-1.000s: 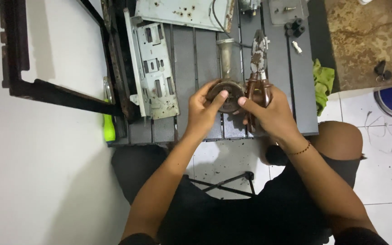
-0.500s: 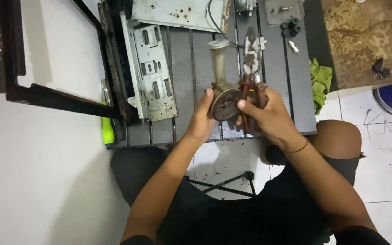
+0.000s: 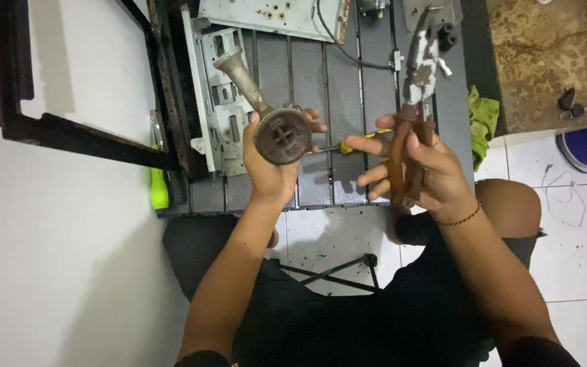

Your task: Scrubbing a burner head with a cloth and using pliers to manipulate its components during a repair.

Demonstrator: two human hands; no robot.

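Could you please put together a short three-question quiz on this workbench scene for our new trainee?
1. True or false: the left hand holds the round rusty burner up off the slatted table.
2. What does the right hand hold? A) a hammer B) pliers C) a paintbrush
3. Fill in: the crumpled cloth at the table's right edge is ____ in colour.

Key:
1. True; its tube points up and to the left.
2. B; the brown handles are in the palm and the head points away from the person.
3. Green.
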